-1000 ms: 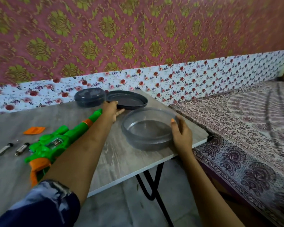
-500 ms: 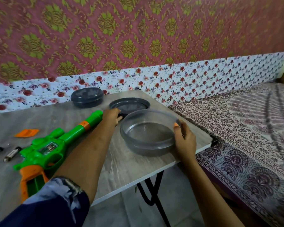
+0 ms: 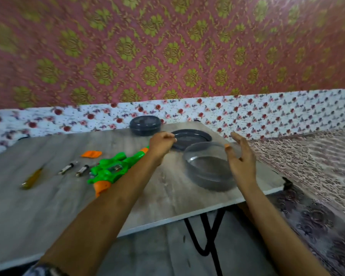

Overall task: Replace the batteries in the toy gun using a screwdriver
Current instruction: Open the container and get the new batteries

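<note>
Green and orange gun (image 3: 116, 169) lying flat, two batteries (image 3: 67, 168) just left, yellow screwdriver (image 3: 31, 179) further left

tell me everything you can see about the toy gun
The toy gun looks like glossy green plastic, with an orange grip and an orange band near the muzzle. It lies flat on the grey table, barrel pointing away to the right. A small opening on its side shows metal. The left forearm crosses in front of its barrel.

A home bedroom: patterned pink-and-gold wallpaper (image 3: 167, 46) above a floral border (image 3: 247, 114), a bed (image 3: 317, 166) with printed cover at three o'clock beside the folding tabletop (image 3: 48, 206).
</note>
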Demonstrator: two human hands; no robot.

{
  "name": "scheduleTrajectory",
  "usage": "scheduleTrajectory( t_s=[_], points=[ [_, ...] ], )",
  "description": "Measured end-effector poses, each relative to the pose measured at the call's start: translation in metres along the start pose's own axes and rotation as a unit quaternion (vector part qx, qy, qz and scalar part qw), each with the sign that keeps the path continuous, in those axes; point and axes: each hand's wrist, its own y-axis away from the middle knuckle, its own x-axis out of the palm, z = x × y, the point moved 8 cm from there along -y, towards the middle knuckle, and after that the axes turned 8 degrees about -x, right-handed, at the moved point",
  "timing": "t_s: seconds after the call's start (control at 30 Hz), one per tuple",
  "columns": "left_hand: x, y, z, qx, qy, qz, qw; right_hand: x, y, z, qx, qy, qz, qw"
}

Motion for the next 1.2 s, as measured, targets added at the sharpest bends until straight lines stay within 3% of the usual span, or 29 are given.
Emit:
scheduleTrajectory(
  t_s=[0.13,0.23,0.37,0.5,0.6,0.67,0.8,0.97,1.1,1.2],
  points=[
    [-0.081,0.019,-0.009,0.077,-0.160,-0.107,0.978,0.081,0.005,0.043,-0.009,-0.048,0.078,0.996],
    [-0.141,0.028,-0.004,0.088,-0.202,-0.158,0.962,0.139,0.018,0.073,-0.017,-0.079,0.128,0.988],
    [-0.239,0.037,0.024,0.038,-0.230,-0.240,0.942,0.222,0.040,0.113,-0.044,-0.130,0.206,0.969],
    [-0.309,0.040,0.061,-0.016,-0.229,-0.284,0.931,0.285,0.055,0.130,-0.063,-0.082,0.288,0.952],
    [-0.334,0.032,0.085,-0.039,-0.241,-0.267,0.932,0.323,0.060,0.134,-0.084,-0.024,0.344,0.935],
    [-0.327,0.025,0.097,-0.044,-0.267,-0.211,0.939,0.339,0.060,0.132,-0.095,0.033,0.388,0.916],
    [-0.301,0.007,0.117,-0.058,-0.354,-0.126,0.925,0.372,0.067,0.125,-0.114,0.191,0.508,0.832],
    [-0.278,-0.010,0.131,-0.070,-0.406,-0.083,0.907,0.391,0.071,0.122,-0.105,0.281,0.556,0.775],
    [-0.272,-0.017,0.138,-0.105,-0.459,-0.106,0.876,0.403,0.076,0.116,-0.100,0.328,0.549,0.762],
    [-0.272,-0.019,0.137,-0.101,-0.504,-0.142,0.846,0.411,0.076,0.112,-0.091,0.329,0.536,0.772]
  ],
)
